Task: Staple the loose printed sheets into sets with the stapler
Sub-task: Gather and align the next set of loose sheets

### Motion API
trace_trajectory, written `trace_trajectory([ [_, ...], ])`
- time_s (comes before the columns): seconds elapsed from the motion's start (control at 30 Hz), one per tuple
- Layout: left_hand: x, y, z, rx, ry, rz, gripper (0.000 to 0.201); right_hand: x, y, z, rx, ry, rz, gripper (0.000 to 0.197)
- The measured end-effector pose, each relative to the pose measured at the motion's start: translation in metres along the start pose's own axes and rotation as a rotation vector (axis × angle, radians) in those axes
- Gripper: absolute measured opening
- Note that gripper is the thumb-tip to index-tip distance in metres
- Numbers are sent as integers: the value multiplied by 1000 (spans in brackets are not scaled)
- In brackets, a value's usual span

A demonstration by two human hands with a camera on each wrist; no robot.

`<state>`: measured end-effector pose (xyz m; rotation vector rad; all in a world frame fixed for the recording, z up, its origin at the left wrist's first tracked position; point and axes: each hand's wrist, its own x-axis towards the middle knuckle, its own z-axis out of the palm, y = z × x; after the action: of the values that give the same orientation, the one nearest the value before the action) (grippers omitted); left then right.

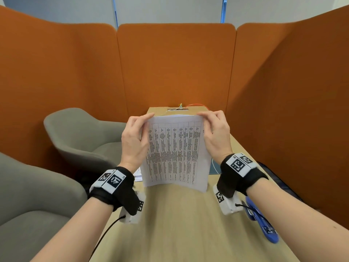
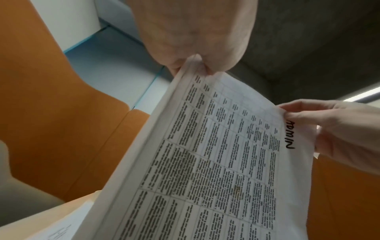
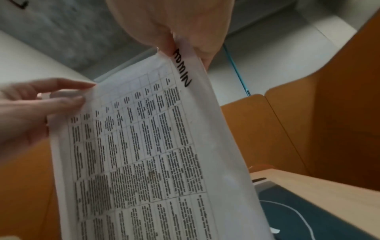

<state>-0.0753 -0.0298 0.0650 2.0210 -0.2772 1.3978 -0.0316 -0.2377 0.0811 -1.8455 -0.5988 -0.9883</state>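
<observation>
The left hand (image 1: 134, 138) and the right hand (image 1: 217, 133) are seen raised above a pale wooden table (image 1: 170, 224), each pinched on an upper corner of a set of printed sheets (image 1: 176, 152), which is held upright between them with its lower edge just above the tabletop. The booth is enclosed by orange padded panels (image 1: 175, 63), and grey armchairs (image 1: 81, 137) are placed to the left. The front sheet is covered by a printed table, with "ADMIN" (image 3: 182, 69) handwritten by the right thumb. A blue stapler (image 1: 261, 222) is left lying on the table under the right forearm, well apart from the sheets. More paper (image 1: 137, 174) is glimpsed behind the left wrist.
</observation>
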Motion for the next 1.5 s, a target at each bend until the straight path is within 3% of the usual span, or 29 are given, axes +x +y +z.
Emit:
trace_trajectory([
  [0.13, 4, 4, 1, -122, 66, -157, 21, -1, -8, -1, 101, -42, 138, 12],
  [0.23, 8, 5, 0, -148, 87, -264, 21, 1, -10, -6, 454, -93, 472, 21],
  [0.3, 9, 7, -2, -175, 75, -290, 21, 1, -11, -8, 651, -168, 665, 12],
  [0.4, 9, 14, -5, -212, 14, -329, 19, 3, -14, -3, 675, -217, 757, 20],
  [0.5, 7, 15, -6, -201, -26, -342, 21, 6, -14, 1, 608, -275, 756, 38],
  [0.6, 9, 15, -7, -189, -14, -316, 24, 5, -17, 0, 557, -298, 688, 24],
  [0.77, 8, 17, -11, -70, 67, -144, 27, 4, -25, -8, 616, -261, 532, 11],
  [0.87, 1, 15, -13, -32, 18, -128, 25, -6, -17, -8, 603, -326, 545, 35],
  [0.97, -3, 13, -13, -26, -20, -140, 25, -13, -10, 0, 489, -249, 537, 38],
  [1.1, 2, 15, -15, -40, -8, -139, 27, -14, -5, 0, 166, -165, 167, 60],
  [1.23, 6, 16, -17, -43, -22, -137, 28, -10, -5, -3, -44, -108, -21, 41],
  [1.33, 6, 17, -18, -37, -22, -146, 30, -11, -4, -2, 69, -62, 62, 35],
  [1.43, 6, 17, -18, -62, -35, -178, 30, -12, -9, -1, 401, -128, 365, 38],
  [1.5, 6, 17, -18, -67, -31, -182, 28, -9, -14, 0, 485, -168, 500, 27],
])
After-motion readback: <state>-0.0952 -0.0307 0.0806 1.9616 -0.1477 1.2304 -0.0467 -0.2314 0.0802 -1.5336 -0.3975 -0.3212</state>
